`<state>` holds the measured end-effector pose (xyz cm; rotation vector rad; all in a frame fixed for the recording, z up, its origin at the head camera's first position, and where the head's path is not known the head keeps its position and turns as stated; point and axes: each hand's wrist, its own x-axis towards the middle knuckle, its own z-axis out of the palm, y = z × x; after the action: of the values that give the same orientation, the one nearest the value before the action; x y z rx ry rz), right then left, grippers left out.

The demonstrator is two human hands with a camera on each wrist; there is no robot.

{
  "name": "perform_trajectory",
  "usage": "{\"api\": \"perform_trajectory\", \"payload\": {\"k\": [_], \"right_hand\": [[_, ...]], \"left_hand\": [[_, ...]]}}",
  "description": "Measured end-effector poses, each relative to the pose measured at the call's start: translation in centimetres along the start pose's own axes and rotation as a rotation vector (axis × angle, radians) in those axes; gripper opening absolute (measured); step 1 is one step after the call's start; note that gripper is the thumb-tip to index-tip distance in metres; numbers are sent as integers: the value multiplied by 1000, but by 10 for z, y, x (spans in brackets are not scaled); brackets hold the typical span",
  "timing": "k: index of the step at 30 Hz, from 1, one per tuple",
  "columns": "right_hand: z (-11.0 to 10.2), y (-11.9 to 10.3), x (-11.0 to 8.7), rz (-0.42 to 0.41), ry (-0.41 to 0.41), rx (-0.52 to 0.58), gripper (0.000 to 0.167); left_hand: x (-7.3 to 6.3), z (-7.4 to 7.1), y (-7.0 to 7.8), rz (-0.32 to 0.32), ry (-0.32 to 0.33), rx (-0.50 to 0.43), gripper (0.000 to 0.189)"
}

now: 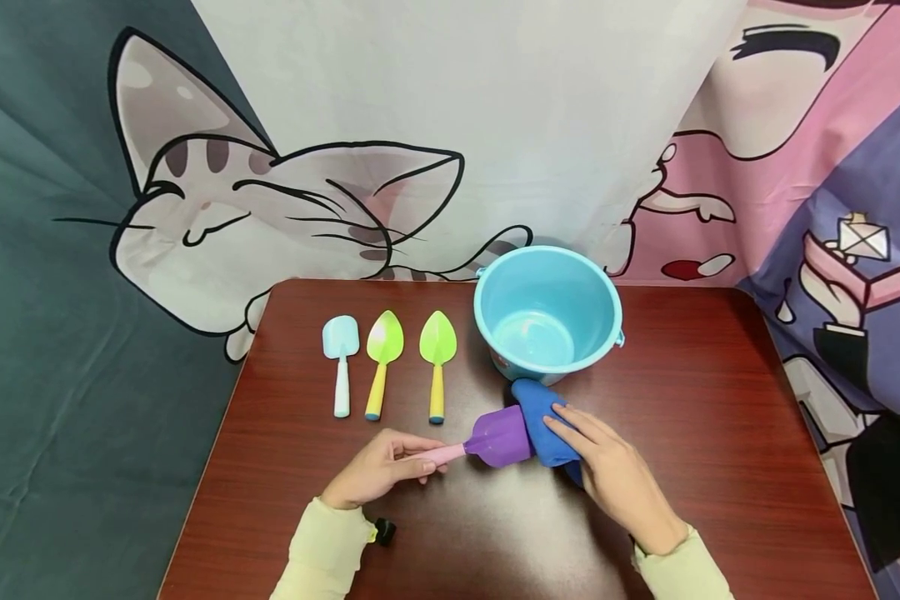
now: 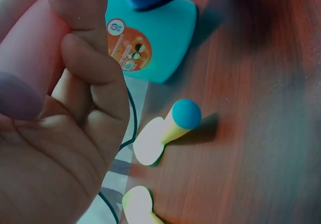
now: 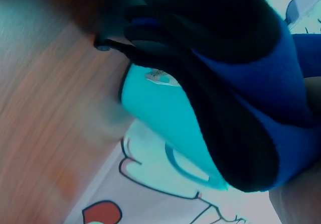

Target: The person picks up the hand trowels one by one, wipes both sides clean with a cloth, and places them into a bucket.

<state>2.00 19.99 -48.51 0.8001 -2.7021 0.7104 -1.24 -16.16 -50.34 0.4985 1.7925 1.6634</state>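
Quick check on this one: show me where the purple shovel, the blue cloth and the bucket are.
Purple shovel (image 1: 499, 438): head view, on its blade.
Blue cloth (image 1: 533, 408): head view, on its upper surface.
Bucket (image 1: 547, 287): head view, on its inside wall.

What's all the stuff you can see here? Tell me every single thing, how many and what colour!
spade: 1, purple with pink handle, in the left hand, blade against the cloth
cloth: 1, blue with dark parts, in the right hand
pale spade: 1, light blue, left end of the row
trowels: 2, green and yellow, right of the pale spade
bucket: 1, blue, far side, right of the trowels
sticker: 1, orange, on the bucket
table: 1, red-brown, underneath
backdrop: multicoloured cartoons, behind; pieces uncountable
black thing: 1, by the left wrist, unclear
sleeves: 2, pale yellow-green, on the arms
hands: 2, bare, over the table
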Motion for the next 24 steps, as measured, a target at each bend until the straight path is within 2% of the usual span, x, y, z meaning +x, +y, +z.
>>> {"api": "perform_trajectory", "payload": {"k": [5, 12, 16, 21, 24], "right_hand": [[-10, 4, -2, 25, 19, -19, 74], [-14, 7, -5, 48, 27, -19, 69], [-14, 10, -7, 59, 26, -2, 66], [-16, 14, -9, 66, 33, 8, 65], [-17, 15, -9, 82, 22, 14, 65]], "left_hand": [[-3, -5, 2, 41, 25, 30, 29], [-9, -14, 6, -19, 80, 106, 31], [-16, -21, 10, -23, 119, 168, 32], [-27, -31, 23, 27, 146, 305, 32], [-33, -37, 35, 54, 157, 346, 32]]}}
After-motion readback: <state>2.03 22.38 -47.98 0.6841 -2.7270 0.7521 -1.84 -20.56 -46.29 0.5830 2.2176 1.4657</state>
